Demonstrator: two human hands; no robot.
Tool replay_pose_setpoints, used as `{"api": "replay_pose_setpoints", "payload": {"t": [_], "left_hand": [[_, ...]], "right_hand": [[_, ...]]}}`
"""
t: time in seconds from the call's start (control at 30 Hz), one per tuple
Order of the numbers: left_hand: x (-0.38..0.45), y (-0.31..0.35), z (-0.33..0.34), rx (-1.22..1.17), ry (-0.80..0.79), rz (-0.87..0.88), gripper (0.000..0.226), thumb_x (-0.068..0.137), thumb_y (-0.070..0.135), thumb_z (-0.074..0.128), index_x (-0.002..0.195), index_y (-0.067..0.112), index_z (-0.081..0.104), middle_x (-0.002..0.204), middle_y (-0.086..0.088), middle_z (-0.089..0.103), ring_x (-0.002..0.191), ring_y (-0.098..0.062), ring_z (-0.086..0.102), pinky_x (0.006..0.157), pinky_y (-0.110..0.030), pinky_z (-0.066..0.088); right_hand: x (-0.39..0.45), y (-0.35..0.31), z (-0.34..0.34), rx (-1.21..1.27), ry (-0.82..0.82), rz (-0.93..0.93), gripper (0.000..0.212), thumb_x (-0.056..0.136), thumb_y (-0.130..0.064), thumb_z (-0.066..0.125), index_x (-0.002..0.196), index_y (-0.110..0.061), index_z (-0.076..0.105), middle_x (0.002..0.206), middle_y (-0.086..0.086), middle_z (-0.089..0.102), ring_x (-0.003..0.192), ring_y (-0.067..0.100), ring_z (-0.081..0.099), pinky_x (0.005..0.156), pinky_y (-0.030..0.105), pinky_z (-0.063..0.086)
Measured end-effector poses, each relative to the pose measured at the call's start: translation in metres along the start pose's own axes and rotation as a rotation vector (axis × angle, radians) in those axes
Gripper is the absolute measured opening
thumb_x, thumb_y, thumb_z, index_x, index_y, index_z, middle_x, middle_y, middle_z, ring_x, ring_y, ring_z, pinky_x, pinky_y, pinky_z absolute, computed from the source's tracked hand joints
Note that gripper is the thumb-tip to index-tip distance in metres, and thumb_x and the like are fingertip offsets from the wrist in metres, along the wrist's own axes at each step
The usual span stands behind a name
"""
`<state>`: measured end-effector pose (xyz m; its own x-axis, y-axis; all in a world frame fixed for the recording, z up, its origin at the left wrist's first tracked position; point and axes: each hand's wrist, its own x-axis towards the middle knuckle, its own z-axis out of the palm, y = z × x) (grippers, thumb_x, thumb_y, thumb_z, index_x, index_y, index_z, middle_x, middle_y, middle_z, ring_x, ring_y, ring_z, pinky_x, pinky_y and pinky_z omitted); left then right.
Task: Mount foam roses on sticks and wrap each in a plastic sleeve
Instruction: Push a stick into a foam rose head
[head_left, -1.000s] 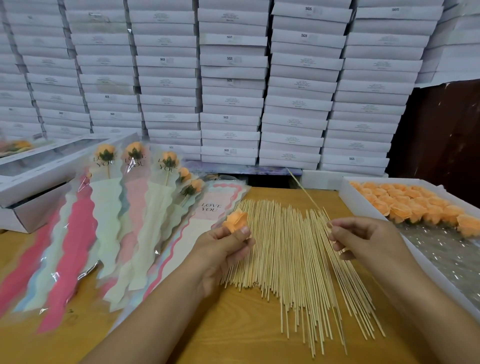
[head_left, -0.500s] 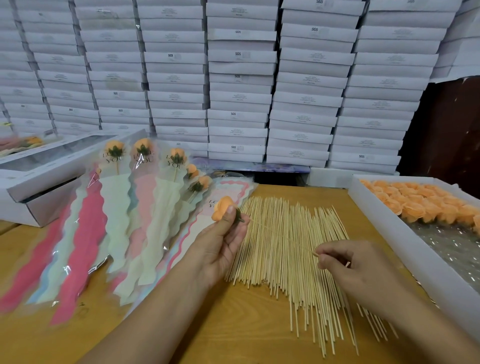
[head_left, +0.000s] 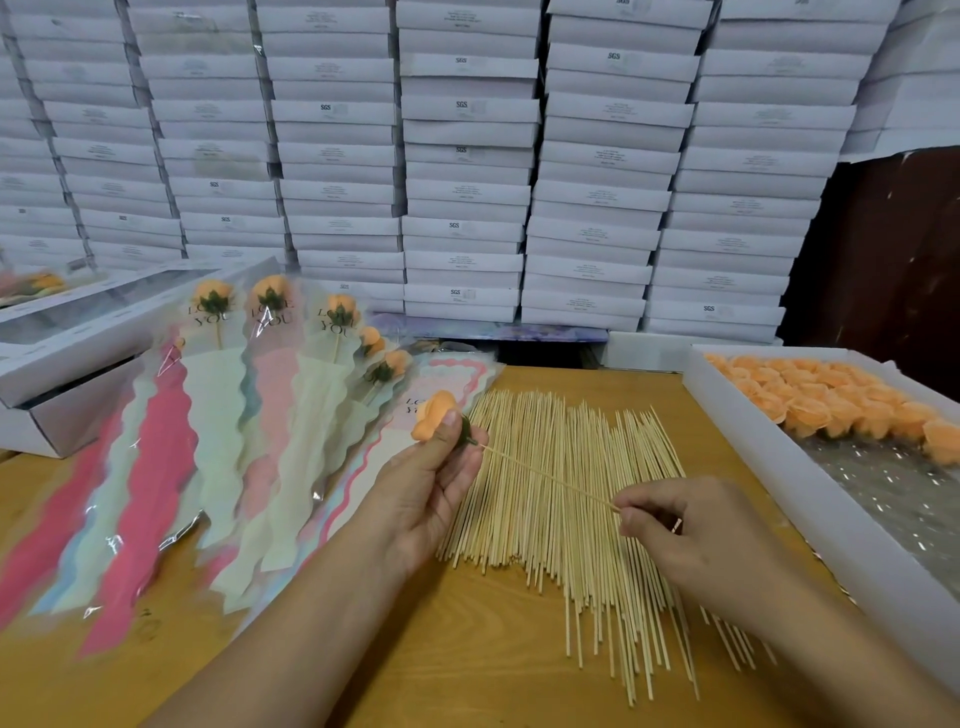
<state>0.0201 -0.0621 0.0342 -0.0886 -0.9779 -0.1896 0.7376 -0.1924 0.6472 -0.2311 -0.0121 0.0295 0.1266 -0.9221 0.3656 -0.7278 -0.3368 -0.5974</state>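
Stacked white boxes (head_left: 467, 171) fill the background; the table (head_left: 467, 675) carries wrapped roses (head_left: 270, 395) at left, a tray of foam roses (head_left: 841, 400) at right, and a spread of loose sticks (head_left: 571, 519) in the middle. The left hand (head_left: 431, 488) holds one orange foam rose (head_left: 436, 415), its grip clamped on the bloom; the right hand (head_left: 696, 535) pinches the near end of a single stick (head_left: 545, 480) whose tip meets the rose's green base. Step in hand: mounting. The next move probably calls for an axial push, then a sleeve. Compared with half a second earlier, the stick has reached the calyx and the rose has turned toward it.
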Motion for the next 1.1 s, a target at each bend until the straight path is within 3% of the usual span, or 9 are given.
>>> {"api": "replay_pose_setpoints", "payload": {"t": [0.23,0.43,0.67,0.77,0.9,1.1], "left_hand": [[0.001,0.0,-0.002,0.039,-0.023,0.006,0.032,0.073,0.017,0.076,0.097,-0.004,0.071,0.089,-0.019,0.075,0.069,-0.017,0.074,0.061,-0.023,0.062],[0.001,-0.004,-0.002,0.102,-0.024,-0.001,0.015,0.072,0.018,0.076,0.072,0.003,0.081,0.088,-0.017,0.076,0.071,-0.015,0.075,0.057,-0.02,0.06],[-0.001,-0.006,-0.002,0.116,-0.026,-0.004,0.017,0.073,0.018,0.075,0.074,0.002,0.081,0.088,-0.017,0.076,0.071,-0.014,0.075,0.062,-0.021,0.061],[-0.002,-0.007,0.0,0.096,-0.023,0.002,0.022,0.073,0.016,0.074,0.085,-0.003,0.075,0.088,-0.018,0.076,0.069,-0.015,0.074,0.062,-0.022,0.062],[-0.005,-0.006,0.002,0.06,-0.002,0.009,0.03,0.074,0.015,0.074,0.096,-0.005,0.07,0.089,-0.02,0.075,0.07,-0.017,0.075,0.059,-0.023,0.062],[-0.008,-0.007,0.003,0.058,0.006,0.014,0.027,0.074,0.013,0.072,0.095,-0.004,0.069,0.088,-0.021,0.075,0.071,-0.019,0.076,0.059,-0.024,0.062]], "right_hand": [[-0.001,0.0,0.001,-0.023,-0.009,-0.004,0.019,0.091,-0.019,0.069,0.108,-0.023,0.078,0.086,-0.038,0.058,0.087,-0.026,0.055,0.068,-0.003,0.041],[-0.002,-0.002,0.002,-0.027,-0.016,0.002,0.019,0.093,-0.019,0.068,0.108,-0.023,0.077,0.08,-0.032,0.063,0.082,-0.019,0.059,0.067,0.001,0.044],[-0.004,-0.006,0.005,-0.01,-0.035,0.033,0.018,0.093,-0.02,0.067,0.107,-0.025,0.077,0.08,-0.023,0.069,0.081,-0.012,0.062,0.068,0.005,0.047],[-0.005,-0.009,0.008,0.019,-0.034,0.059,0.018,0.093,-0.018,0.067,0.106,-0.025,0.077,0.081,-0.024,0.068,0.081,-0.015,0.06,0.066,0.002,0.043],[-0.006,-0.011,0.009,0.089,-0.006,0.109,0.018,0.089,-0.024,0.072,0.087,-0.041,0.068,0.078,-0.014,0.068,0.078,-0.007,0.061,0.061,0.01,0.047],[-0.008,-0.016,0.01,0.025,0.055,0.078,0.017,0.088,-0.027,0.074,0.073,-0.033,0.068,0.066,-0.014,0.065,0.074,-0.005,0.06,0.062,0.01,0.046]]}}
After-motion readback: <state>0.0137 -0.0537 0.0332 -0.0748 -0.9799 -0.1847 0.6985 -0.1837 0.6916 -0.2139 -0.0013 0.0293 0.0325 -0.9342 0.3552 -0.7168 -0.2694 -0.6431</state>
